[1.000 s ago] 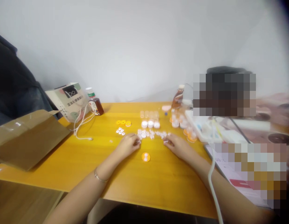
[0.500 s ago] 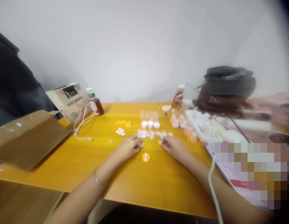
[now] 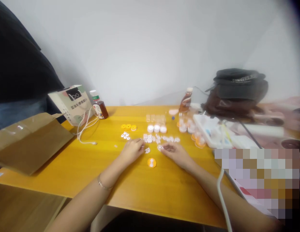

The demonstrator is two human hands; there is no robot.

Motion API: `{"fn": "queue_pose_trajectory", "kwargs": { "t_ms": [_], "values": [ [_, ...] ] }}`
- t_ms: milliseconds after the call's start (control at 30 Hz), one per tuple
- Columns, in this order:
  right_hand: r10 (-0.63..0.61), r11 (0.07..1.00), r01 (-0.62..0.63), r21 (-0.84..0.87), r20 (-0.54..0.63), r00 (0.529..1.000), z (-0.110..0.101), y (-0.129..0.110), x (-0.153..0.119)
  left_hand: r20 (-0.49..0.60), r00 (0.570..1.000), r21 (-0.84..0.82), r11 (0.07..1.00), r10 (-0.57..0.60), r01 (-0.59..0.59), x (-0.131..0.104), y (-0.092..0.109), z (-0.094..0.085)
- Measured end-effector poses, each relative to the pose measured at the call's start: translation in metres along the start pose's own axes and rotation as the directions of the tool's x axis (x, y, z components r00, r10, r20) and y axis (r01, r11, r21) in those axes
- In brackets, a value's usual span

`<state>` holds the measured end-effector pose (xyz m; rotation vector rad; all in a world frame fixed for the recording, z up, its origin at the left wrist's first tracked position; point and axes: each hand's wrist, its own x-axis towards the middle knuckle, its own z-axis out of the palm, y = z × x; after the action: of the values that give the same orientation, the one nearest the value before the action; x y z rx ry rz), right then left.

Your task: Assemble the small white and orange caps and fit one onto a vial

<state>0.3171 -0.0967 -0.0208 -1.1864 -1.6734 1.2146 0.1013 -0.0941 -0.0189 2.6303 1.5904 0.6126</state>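
Note:
My right hand (image 3: 176, 153) pinches a small white gear-like piece (image 3: 160, 147) at its fingertips, just above the table. My left hand (image 3: 132, 150) has its fingers curled together; whatever they hold, if anything, is hidden. Close beside its fingertips lies another small white gear-like piece (image 3: 147, 150). Between the hands, nearer to me, an orange disc (image 3: 152, 162) with a white middle part rests on the table. Behind the hands, several white gear-like pieces (image 3: 150, 138) are spread in a row.
Further back stand white round parts (image 3: 156, 129), clear cups (image 3: 155, 118) and yellow rings (image 3: 127, 127). Small white pieces (image 3: 125, 135) lie left. Bottles (image 3: 101, 109), a cable (image 3: 85, 141) and a paper bag (image 3: 38, 141) are leftward; a white tray (image 3: 209, 130) and cap (image 3: 238, 82) sit right.
My right hand has moved left with the white piece. My left hand has drawn slightly back and up, and the white piece near it now shows more fully on the table.

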Motion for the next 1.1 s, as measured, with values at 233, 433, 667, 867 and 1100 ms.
{"fn": "queue_pose_trajectory", "kwargs": {
  "t_ms": [233,433,667,867,1100],
  "values": [
    [0.108,0.978,-0.111,0.174,0.029,0.994,0.001,0.0,-0.002,-0.201,0.979,-0.303,0.952,-0.033,-0.03,0.0,0.003,-0.005],
    [0.15,0.961,-0.155,0.229,0.038,0.988,0.002,-0.004,-0.005,-0.141,0.977,-0.628,0.777,-0.161,0.038,0.002,0.009,0.002],
    [0.192,0.942,-0.201,0.27,0.059,0.98,0.002,-0.005,-0.004,-0.119,0.985,-0.675,0.738,-0.127,0.014,0.002,0.018,0.003],
    [0.137,0.944,-0.164,0.287,0.112,0.984,0.001,-0.001,-0.004,-0.096,0.993,-0.687,0.726,-0.071,-0.014,-0.001,0.017,0.001],
    [0.042,0.958,-0.115,0.263,0.269,0.962,0.0,-0.003,-0.007,-0.15,0.972,-0.667,0.707,0.181,-0.235,0.0,0.023,-0.011]
  ]
}}
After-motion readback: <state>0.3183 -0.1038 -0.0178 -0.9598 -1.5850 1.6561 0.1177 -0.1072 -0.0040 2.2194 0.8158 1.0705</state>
